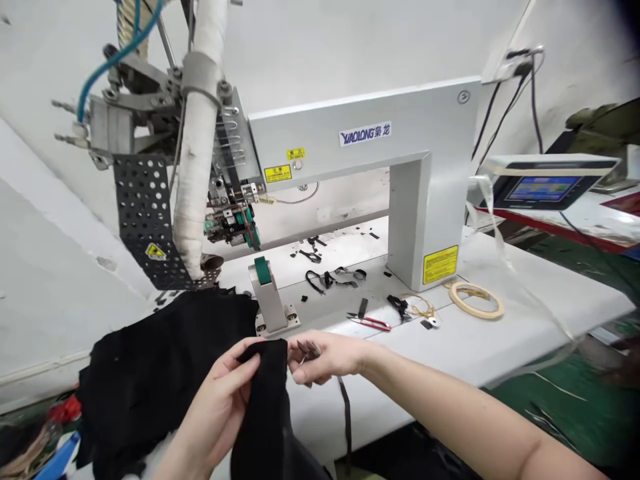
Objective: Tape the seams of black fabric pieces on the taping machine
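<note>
My left hand point(223, 400) pinches the upper edge of a black fabric piece point(265, 407) between thumb and fingers, and the cloth hangs down toward me. Right beside the fabric's edge is my right hand point(325, 357), its fingers curled around a small dark pointed metal tool point(309, 349). That tool looks like thread snips, but most of it is hidden in the palm. A narrow dark strip point(346, 420) hangs over the table's front below my right wrist. Just beyond both hands stands a metal post with a green roller point(263, 270).
A grey seam-sealing machine point(320, 127) spans the white table point(320, 427). Black fabric point(170, 360) lies piled at left, below a perforated guard point(145, 207). Red-handled snips point(373, 323), a tape roll point(475, 301) and dark scraps point(340, 277) lie around. A control screen point(543, 188) stands right.
</note>
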Tool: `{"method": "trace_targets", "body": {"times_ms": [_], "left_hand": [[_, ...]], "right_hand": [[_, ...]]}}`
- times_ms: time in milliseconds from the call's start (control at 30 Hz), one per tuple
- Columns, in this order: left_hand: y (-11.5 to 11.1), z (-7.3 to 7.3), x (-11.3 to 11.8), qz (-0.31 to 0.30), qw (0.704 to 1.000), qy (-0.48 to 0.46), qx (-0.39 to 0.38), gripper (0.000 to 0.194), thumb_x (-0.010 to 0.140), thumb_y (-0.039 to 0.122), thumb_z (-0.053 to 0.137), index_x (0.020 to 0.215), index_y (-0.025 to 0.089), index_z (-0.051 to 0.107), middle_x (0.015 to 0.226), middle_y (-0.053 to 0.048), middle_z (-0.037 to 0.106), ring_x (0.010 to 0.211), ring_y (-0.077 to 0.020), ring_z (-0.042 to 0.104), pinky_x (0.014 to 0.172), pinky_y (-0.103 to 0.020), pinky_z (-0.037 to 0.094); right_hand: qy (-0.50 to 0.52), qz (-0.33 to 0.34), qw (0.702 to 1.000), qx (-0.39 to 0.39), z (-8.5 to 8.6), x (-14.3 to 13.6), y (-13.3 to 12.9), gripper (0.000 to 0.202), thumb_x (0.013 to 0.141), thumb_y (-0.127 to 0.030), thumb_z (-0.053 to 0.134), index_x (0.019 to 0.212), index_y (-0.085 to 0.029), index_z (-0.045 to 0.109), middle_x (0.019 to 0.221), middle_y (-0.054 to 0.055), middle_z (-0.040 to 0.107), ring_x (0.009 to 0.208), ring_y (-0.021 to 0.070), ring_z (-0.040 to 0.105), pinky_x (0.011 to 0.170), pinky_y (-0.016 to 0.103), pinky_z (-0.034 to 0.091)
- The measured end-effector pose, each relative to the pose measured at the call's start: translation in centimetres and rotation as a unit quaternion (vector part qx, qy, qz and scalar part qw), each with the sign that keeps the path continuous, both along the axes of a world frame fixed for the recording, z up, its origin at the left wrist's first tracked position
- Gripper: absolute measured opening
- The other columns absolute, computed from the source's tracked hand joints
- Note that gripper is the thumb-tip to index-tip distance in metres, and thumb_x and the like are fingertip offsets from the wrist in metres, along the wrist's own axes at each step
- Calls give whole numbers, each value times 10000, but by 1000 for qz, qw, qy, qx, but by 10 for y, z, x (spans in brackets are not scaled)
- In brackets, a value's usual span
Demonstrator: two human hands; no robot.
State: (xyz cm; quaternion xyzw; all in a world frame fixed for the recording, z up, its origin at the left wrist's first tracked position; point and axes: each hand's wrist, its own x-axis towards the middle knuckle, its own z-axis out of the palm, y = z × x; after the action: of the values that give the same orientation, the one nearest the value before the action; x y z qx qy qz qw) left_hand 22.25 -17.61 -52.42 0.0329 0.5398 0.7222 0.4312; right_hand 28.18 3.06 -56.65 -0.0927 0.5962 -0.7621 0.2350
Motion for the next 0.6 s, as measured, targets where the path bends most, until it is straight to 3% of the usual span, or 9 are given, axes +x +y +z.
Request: {"method": "trace_targets", "body": {"times_ms": [100, 200, 300, 433, 533, 600], "left_hand": [[3, -2, -5, 36, 999, -4, 24, 239, 728, 280, 705, 943, 207, 634, 813, -19, 693, 710, -153, 650, 640, -235, 504], [8, -7, -8, 59, 998, -12, 24, 236, 740, 335, 696, 920, 227, 587, 800, -1, 685, 694, -160, 658, 654, -267, 517], [13, -13, -16, 96, 995, 15, 9, 290, 695, 338, 739, 872, 243, 529, 687, 41, 651, 618, -137, 638, 605, -242, 493], [16, -27, -33, 167, 978, 115, -40, 344, 661, 403, 750, 834, 222, 515, 612, 51, 605, 562, -116, 576, 572, -224, 449], [19, -42, -48, 190, 945, 244, -109, 335, 680, 468, 711, 796, 197, 551, 614, 44, 550, 566, -112, 509, 552, -225, 407], [23, -50, -58, 201, 918, 311, -144, 329, 706, 495, 672, 776, 193, 563, 585, 53, 487, 541, -106, 444, 527, -228, 367]], "right_hand": [[7, -86, 996, 10, -4, -4, -4, 376, 634, -394, 785, 777, -175, 515, 723, -40, 489, 537, 44, 370, 460, 195, 256], [-19, -107, 994, -13, -7, -9, -6, 437, 611, -388, 795, 780, -206, 435, 657, -82, 426, 464, 28, 307, 430, 195, 221], [-52, -126, 990, 41, -8, -13, 1, 445, 592, -392, 800, 788, -207, 447, 612, -95, 368, 456, 31, 264, 415, 193, 198], [-40, -203, 961, 184, -6, -15, 22, 372, 657, -456, 739, 762, -164, 536, 588, -65, 398, 503, 54, 297, 445, 209, 208], [-18, -253, 945, 205, -3, -18, 36, 362, 720, -496, 674, 754, -168, 525, 556, -76, 344, 482, 51, 234, 453, 215, 185], [5, -285, 939, 191, -1, -21, 42, 352, 737, -497, 655, 765, -170, 528, 587, -63, 383, 500, 57, 277, 471, 212, 217]]}}
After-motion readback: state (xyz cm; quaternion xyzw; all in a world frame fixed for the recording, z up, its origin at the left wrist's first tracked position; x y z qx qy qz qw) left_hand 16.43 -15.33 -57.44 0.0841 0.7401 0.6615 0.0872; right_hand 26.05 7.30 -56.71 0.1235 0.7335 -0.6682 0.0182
